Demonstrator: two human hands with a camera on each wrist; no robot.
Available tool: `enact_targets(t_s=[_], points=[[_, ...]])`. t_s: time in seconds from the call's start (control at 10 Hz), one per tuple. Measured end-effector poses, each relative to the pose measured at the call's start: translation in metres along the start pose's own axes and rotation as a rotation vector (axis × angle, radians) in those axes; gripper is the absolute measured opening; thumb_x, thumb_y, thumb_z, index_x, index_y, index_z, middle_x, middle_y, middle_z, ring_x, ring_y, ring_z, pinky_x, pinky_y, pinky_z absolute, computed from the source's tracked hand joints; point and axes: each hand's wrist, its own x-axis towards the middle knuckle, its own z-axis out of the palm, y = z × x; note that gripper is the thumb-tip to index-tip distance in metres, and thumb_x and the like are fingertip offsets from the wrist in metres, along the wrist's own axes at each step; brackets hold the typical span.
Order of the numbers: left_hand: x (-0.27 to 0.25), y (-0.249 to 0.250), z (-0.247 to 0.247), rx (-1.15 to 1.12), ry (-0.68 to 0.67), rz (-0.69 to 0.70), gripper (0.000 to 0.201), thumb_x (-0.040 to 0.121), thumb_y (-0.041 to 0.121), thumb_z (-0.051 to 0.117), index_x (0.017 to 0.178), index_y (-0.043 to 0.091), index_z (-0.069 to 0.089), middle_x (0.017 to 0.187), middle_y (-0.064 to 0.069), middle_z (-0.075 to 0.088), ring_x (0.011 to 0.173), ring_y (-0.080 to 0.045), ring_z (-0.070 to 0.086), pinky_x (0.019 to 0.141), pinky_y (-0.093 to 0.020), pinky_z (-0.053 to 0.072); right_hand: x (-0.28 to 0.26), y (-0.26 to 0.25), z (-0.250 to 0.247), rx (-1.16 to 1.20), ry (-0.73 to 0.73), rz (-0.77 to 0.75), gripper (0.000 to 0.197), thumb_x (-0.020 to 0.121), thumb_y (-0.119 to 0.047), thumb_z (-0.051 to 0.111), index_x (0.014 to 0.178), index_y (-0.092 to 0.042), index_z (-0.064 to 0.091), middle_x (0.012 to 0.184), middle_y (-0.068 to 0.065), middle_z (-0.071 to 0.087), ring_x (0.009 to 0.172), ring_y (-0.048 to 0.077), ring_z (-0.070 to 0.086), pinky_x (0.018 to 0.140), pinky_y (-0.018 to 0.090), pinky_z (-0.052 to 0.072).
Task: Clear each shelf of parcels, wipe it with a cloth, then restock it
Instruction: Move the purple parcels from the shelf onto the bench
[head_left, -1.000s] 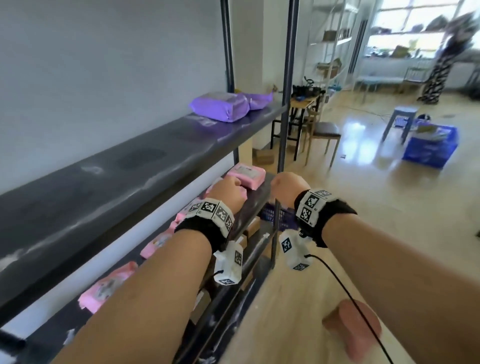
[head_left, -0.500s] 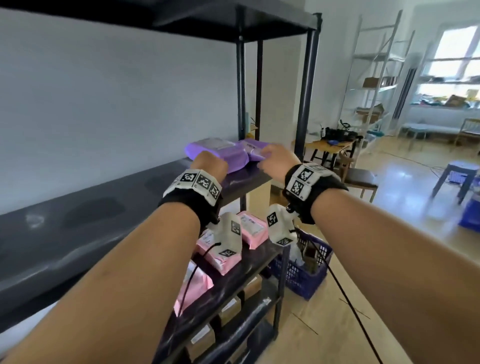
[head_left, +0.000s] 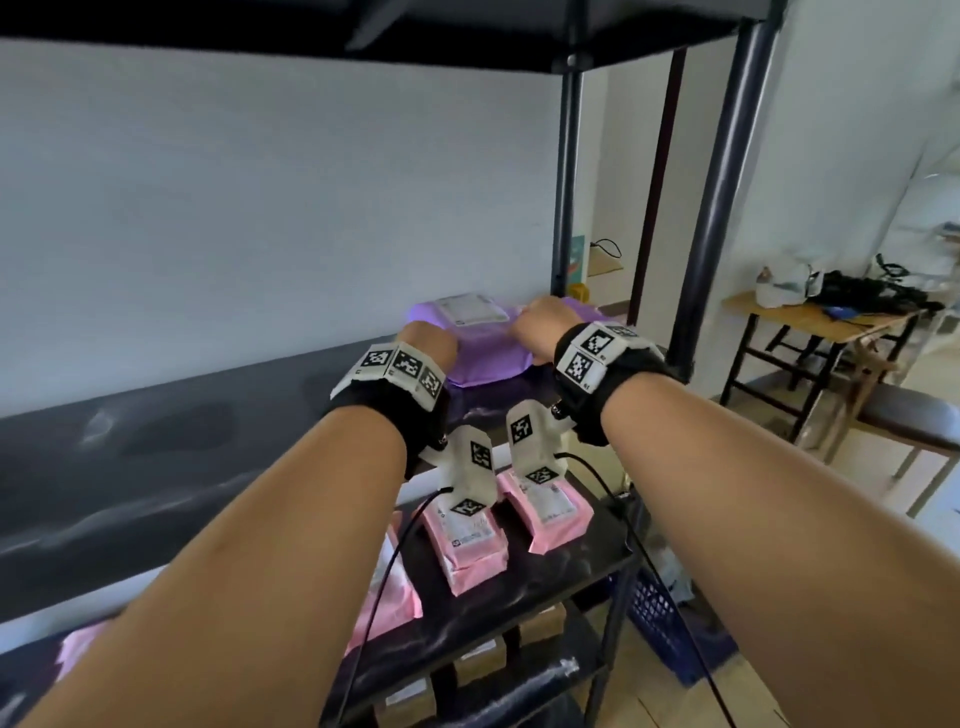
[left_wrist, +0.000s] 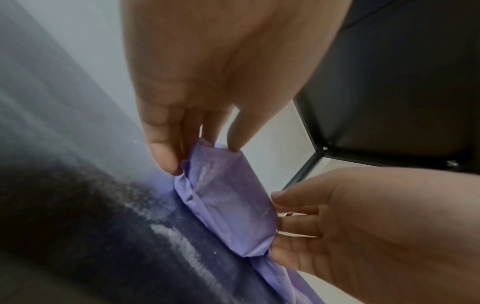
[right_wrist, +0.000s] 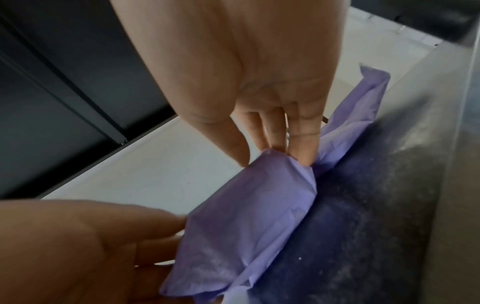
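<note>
Reaching onto the dark shelf (head_left: 218, 467), both hands close on the purple parcel (head_left: 488, 348), which lies flat at that shelf's far end, near the black upright post (head_left: 563, 208). In the head view the left hand (head_left: 428, 338) sits on the parcel's near-left edge and the right hand (head_left: 543, 322) on its right edge; a white label (head_left: 470, 307) faces up on the parcel's top. A second purple parcel (head_left: 589, 314) shows just behind the right hand. Below the dark shelf, pink parcels (head_left: 470, 540) lie on the next tier, and brown boxes (head_left: 480, 667) stand on the tier under that.

From the left wrist, the left hand (left_wrist: 207, 82) has its fingertips (left_wrist: 166, 156) curled onto one end of the purple parcel (left_wrist: 228, 205), thumb on top, pinching it. The right hand (left_wrist: 363, 226) holds the opposite end, its fingers tucked behind the wrap. The parcel touches the dark shelf (left_wrist: 155, 257) along its lower edge.

From the right wrist, the right hand (right_wrist: 259, 72) pinches the purple parcel (right_wrist: 246, 216) at its upper corner, fingers (right_wrist: 303, 144) bent onto the wrap. The left hand (right_wrist: 78, 246) grips the near end. The second purple parcel (right_wrist: 358, 115) lies just beyond, on the dusty dark shelf (right_wrist: 363, 226).
</note>
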Motion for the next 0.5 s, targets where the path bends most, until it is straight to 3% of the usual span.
enact_targets(t_s=[0.1,0.2,0.3,0.4,0.5], points=[[-0.003,0.004,-0.003,-0.091,0.090,-0.014,0.039,0.097,0.030,0.048,0.121,0.000,0.056,0.110,-0.022,0.060,0.106,-0.034,0.059,0.076,-0.032,0.042,0.009,0.001,0.001,0.000,-0.015,-0.022,0.036,0.094,-0.015,0.051,0.125,0.002,0.058,0.126,0.021,0.059,0.117,0.035,0.057,0.090,0.033,0.049],[0.002,-0.004,-0.004,-0.098,0.136,-0.056,0.038,0.094,0.030,0.055,0.116,-0.001,0.058,0.113,-0.019,0.063,0.104,-0.032,0.062,0.074,-0.032,0.044,0.003,-0.002,0.001,0.032,0.003,-0.026,0.034,0.091,-0.016,0.055,0.120,0.000,0.062,0.120,0.019,0.063,0.112,0.034,0.060,0.084,0.034,0.051],[-0.008,-0.013,-0.012,-0.249,0.113,-0.061,0.039,0.088,0.025,0.064,0.116,-0.002,0.061,0.116,-0.017,0.065,0.102,-0.029,0.064,0.087,-0.036,0.054,-0.019,-0.011,0.001,-0.071,0.044,-0.146,0.025,0.096,-0.014,0.053,0.115,-0.001,0.063,0.110,0.014,0.065,0.104,0.030,0.063,0.077,0.031,0.046],[-0.023,-0.020,-0.027,-0.199,0.156,-0.006,0.028,0.086,0.024,0.063,0.103,0.003,0.068,0.080,-0.007,0.066,0.069,-0.022,0.060,0.064,-0.026,0.051,-0.036,-0.025,0.001,0.373,0.126,-0.074,0.017,0.089,-0.010,0.056,0.096,0.001,0.066,0.094,0.018,0.069,0.091,0.032,0.067,0.081,0.038,0.055],[-0.053,-0.039,-0.054,-0.194,0.232,0.050,0.009,0.079,0.013,0.064,0.087,0.013,0.067,0.073,-0.005,0.061,0.069,-0.024,0.057,0.063,-0.025,0.045,-0.067,-0.049,0.013,0.232,0.163,-0.174,0.022,0.085,-0.014,0.059,0.065,-0.009,0.054,0.065,0.008,0.056,0.065,0.025,0.055,0.064,0.033,0.046]])
